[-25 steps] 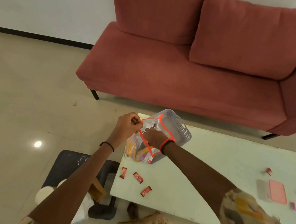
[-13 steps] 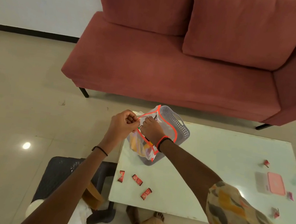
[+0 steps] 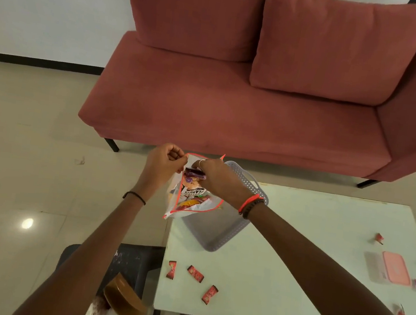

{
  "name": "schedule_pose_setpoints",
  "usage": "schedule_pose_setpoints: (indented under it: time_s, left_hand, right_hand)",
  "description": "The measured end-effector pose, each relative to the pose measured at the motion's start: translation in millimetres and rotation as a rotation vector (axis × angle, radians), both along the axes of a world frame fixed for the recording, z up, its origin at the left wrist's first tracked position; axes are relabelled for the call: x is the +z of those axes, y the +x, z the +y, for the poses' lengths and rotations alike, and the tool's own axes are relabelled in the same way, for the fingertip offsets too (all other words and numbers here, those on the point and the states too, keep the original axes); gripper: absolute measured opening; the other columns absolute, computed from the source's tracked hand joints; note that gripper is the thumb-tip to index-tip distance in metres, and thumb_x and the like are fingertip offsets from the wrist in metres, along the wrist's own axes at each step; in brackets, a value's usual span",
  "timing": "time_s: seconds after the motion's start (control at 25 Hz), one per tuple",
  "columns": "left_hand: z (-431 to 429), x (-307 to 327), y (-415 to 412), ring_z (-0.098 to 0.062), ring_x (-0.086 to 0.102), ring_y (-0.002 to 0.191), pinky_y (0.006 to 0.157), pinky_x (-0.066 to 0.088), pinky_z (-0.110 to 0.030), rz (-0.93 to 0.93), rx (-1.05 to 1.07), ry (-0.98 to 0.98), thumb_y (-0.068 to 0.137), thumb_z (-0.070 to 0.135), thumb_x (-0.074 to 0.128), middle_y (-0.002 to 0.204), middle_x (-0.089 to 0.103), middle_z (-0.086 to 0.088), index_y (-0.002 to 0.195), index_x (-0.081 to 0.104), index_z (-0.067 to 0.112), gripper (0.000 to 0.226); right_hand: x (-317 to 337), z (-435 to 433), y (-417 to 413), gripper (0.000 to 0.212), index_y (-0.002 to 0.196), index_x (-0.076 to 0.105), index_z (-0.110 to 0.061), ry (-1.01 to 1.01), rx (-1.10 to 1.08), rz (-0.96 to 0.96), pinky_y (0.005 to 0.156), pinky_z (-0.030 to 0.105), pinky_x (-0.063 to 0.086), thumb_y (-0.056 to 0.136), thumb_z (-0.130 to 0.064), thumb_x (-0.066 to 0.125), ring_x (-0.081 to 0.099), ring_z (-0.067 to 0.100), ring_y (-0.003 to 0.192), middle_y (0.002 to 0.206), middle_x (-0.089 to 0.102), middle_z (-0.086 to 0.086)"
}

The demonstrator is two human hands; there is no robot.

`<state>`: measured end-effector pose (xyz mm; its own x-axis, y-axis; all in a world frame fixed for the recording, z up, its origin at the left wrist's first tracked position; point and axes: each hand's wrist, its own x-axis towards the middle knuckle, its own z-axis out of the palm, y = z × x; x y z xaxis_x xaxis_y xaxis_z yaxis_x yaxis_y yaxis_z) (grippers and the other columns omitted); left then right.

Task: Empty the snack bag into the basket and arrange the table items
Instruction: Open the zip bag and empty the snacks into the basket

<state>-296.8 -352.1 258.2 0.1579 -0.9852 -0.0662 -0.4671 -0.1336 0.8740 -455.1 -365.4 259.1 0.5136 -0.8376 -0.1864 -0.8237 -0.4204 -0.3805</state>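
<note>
White table (image 3: 295, 248) before a red sofa carries a grey basket (image 3: 217, 235). Snack bag (image 3: 187, 207) hangs roughly upright at the basket's left side, mouth up, packets still inside. Left hand (image 3: 164, 162), left of the basket, pinches the mouth's left rim. Right hand (image 3: 218, 178), over the basket's left rim, curls on the bag's right rim, fingers over a purple packet. Likely next: tip the mouth rightward into the basket, right hand being nearer. Red candies (image 3: 195, 273) lie nearer the camera than the basket.

Beyond the grip, a red sofa (image 3: 234, 113) against a white wall (image 3: 49, 4); beige floor (image 3: 16, 158) below-left with light glare (image 3: 27, 223); white table (image 3: 325, 220) below-right.
</note>
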Motion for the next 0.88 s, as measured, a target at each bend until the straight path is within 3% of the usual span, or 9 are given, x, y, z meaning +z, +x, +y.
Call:
schedule_pose_setpoints:
  time_s: [0.2, 0.28, 0.36, 0.44, 0.56, 0.68, 0.88]
  left_hand:
    - [-29.5, -1.2, 14.5, -0.002, 0.058, 0.045, 0.046, 0.046, -0.005, -0.067, -0.104, 0.005, 0.084, 0.013, 0.068, 0.061, 0.061, 0.001, 0.076, 0.059, 0.012, 0.012]
    - [-39.4, -6.3, 17.7, -0.006, 0.058, 0.048, 0.047, 0.045, -0.004, -0.074, -0.098, 0.018, 0.084, 0.012, 0.068, 0.06, 0.061, 0.001, 0.072, 0.057, 0.015, 0.016]
    - [-49.1, -13.0, 18.9, -0.005, 0.058, 0.046, 0.047, 0.045, -0.005, -0.069, -0.07, 0.025, 0.083, 0.011, 0.068, 0.059, 0.061, 0.0, 0.071, 0.057, 0.015, 0.017]
    - [-58.3, -20.0, 17.6, 0.001, 0.057, 0.041, 0.047, 0.046, -0.006, -0.052, -0.029, 0.024, 0.083, 0.01, 0.067, 0.059, 0.06, 0.0, 0.07, 0.057, 0.014, 0.017]
    - [-67.6, -31.2, 16.9, 0.004, 0.057, 0.04, 0.047, 0.047, -0.005, -0.038, 0.046, 0.014, 0.082, 0.009, 0.066, 0.058, 0.062, 0.001, 0.066, 0.056, 0.019, 0.021]
    - [-73.5, -48.8, 16.7, 0.005, 0.059, 0.041, 0.046, 0.045, -0.003, -0.023, 0.147, -0.027, 0.081, 0.01, 0.065, 0.057, 0.062, 0.003, 0.067, 0.056, 0.019, 0.019]
    - [-75.7, -75.9, 17.5, 0.006, 0.06, 0.043, 0.048, 0.045, -0.001, -0.012, 0.254, -0.073, 0.08, 0.015, 0.065, 0.058, 0.063, 0.004, 0.076, 0.061, 0.01, 0.007]
  right_hand:
    - [31.5, -14.8, -25.2, 0.044, 0.121, 0.063, -0.012, 0.041, -0.159, -0.264, 0.089, 0.033, 0.05, 0.079, -0.01, 0.07, 0.064, 0.027, 0.104, 0.112, 0.071, 0.011]
    - [39.2, -26.2, -44.6, 0.04, 0.114, 0.067, -0.009, 0.054, -0.257, -0.339, 0.071, 0.018, 0.046, 0.075, -0.012, 0.075, 0.064, 0.02, 0.084, 0.094, 0.072, 0.007]
    - [40.5, -41.7, -68.4, 0.034, 0.105, 0.068, -0.008, 0.159, -0.392, -0.492, 0.058, 0.012, 0.042, 0.073, -0.012, 0.079, 0.057, 0.007, 0.066, 0.081, 0.065, 0.0]
    - [31.9, -58.5, -95.4, 0.039, 0.106, 0.063, -0.012, 0.284, -0.527, -0.732, 0.066, 0.006, 0.05, 0.07, -0.01, 0.081, 0.063, 0.004, 0.074, 0.09, 0.069, -0.002]
    - [-8.0, -84.9, -132.0, 0.047, 0.114, 0.06, 0.0, 0.322, -0.748, -0.88, 0.086, 0.025, 0.055, 0.074, -0.013, 0.079, 0.068, 0.021, 0.096, 0.109, 0.07, 0.01]
    - [-75.5, -108.5, -145.3, 0.042, 0.119, 0.058, 0.006, 0.343, -0.921, -0.836, 0.092, 0.034, 0.052, 0.081, -0.003, 0.071, 0.065, 0.027, 0.102, 0.117, 0.066, 0.02]
    - [-183.8, -127.1, -128.5, 0.032, 0.114, 0.062, 0.004, 0.282, -0.916, -0.436, 0.095, 0.04, 0.05, 0.085, 0.009, 0.051, 0.063, 0.033, 0.109, 0.115, 0.067, 0.022]
